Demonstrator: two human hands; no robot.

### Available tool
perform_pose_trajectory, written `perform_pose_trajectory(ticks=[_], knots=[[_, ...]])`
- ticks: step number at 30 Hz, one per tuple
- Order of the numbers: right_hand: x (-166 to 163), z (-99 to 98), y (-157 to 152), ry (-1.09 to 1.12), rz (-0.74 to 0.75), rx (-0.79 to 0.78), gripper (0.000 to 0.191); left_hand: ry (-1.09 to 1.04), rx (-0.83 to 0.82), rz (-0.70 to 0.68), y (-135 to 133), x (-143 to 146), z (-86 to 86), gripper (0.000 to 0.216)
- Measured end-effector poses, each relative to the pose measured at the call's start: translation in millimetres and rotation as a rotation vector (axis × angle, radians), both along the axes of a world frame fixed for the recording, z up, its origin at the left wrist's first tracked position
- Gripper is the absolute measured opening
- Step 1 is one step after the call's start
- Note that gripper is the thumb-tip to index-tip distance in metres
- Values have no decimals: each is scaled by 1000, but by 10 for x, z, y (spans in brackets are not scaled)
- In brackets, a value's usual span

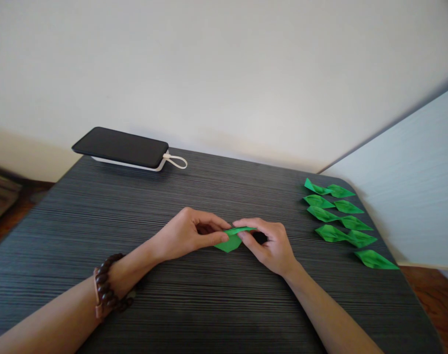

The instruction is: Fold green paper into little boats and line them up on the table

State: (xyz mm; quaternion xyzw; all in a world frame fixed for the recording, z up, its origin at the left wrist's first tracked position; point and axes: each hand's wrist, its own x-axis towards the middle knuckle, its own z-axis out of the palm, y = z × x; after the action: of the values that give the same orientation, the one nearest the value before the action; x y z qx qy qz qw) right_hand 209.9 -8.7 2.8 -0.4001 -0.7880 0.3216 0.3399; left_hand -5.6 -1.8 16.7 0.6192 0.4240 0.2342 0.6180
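Phone [120,146] (white cable [167,156] beside it) back left, folded green papers [329,233] right, both hands [181,234] pinching green sheet [229,243] between.

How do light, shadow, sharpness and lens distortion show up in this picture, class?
Head view throughout: soft light falls on the wall; the black screen shows no bright glare; a dark shadow pools under the curled right hand; the held green paper has clear edges, while texture on the folded green papers looks smeared; the forearms look stretched toward the lower corners, probably wide-angle distortion.
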Motion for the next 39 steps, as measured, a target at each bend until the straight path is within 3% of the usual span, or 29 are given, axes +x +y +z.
perform_pose_trajectory(ticks=[11, 16, 28, 33, 39], knots=[[-15, 4, 17, 27, 11, -39, 20, 81, 44, -22, -16, 36, 48, 22], [-42, -4, 12, 71, 19, 28, 11, 64, 30, -26, -25, 49, 73, 27], [-52, -29, -21, 135, 75, 105, 16, 110, 49, -14, -38, 57, 22, 22], [-37, 24, -24, 149, 97, 54, 14, 98, 31, -6, -39, 67, 23, 22], [-44, -19, -25, 141, -8, 1, 13, 120, 37, 11, -24, 88, 46, 22]])
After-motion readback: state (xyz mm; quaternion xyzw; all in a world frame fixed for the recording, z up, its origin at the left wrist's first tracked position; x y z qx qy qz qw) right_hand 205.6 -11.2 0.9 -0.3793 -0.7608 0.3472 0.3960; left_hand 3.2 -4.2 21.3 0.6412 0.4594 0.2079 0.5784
